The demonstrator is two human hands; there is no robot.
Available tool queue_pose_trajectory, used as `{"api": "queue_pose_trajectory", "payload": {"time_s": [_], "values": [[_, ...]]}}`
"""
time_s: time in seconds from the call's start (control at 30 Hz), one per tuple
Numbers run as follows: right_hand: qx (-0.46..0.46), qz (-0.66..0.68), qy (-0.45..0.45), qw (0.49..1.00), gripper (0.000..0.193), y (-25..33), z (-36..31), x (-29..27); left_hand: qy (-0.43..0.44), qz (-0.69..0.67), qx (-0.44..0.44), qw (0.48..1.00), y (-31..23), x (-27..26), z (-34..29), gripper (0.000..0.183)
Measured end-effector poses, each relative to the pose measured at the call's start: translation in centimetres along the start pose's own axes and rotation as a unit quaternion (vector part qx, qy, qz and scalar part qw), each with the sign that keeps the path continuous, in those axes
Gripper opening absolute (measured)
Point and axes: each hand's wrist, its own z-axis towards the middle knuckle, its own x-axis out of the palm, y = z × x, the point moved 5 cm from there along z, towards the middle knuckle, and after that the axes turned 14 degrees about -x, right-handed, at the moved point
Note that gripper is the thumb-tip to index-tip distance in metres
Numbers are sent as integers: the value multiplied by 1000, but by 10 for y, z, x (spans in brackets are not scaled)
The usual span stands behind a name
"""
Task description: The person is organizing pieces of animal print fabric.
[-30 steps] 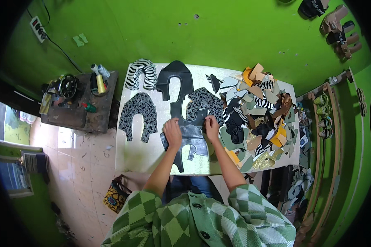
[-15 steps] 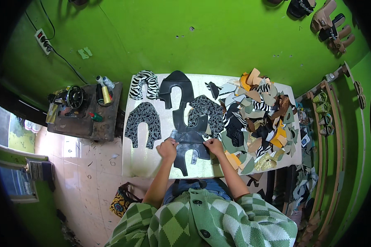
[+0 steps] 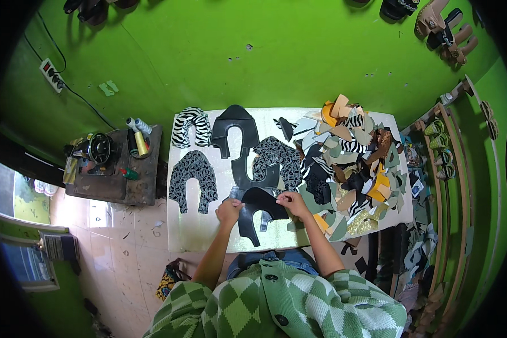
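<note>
A: Item — black horseshoe-shaped leather piece [image 3: 257, 209], white worktable's [image 3: 197, 236] near edge; orientation?

B: Arch toward the scrap heap [image 3: 349, 163], legs toward the person; long axis slightly tilted. Left hand [image 3: 229, 212] and right hand [image 3: 292, 203] each pinched on its edges.

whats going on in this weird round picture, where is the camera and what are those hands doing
The camera sits on a person's head and looks straight down, and its wide lens bends the edges. The two forearms coming in from below are that person's own. The left hand and the right hand both grip a black horseshoe-shaped cut piece on a white table. Similar cut pieces lie beyond it: a zebra-striped piece, a grey patterned piece and a black piece. On the right is a heap of mixed scraps. A sewing machine stands left of the table.
</note>
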Motion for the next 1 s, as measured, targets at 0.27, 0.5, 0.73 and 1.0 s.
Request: {"api": "queue_pose_trajectory", "payload": {"time_s": [0.27,0.5,0.73,1.0], "values": [[-17,-1,72,997,13,13,30,-15,300,-242,-59,921,5,9,16,33],[28,-10,92,995,15,-18,43,-13,382,-286,-123,870,2,8,24,25],[40,-11,68,997,15,-30,44,-14,343,-283,-103,890,0,13,33,21],[38,-19,61,997,14,-37,39,-17,332,-293,-45,896,-1,19,34,22]]}}
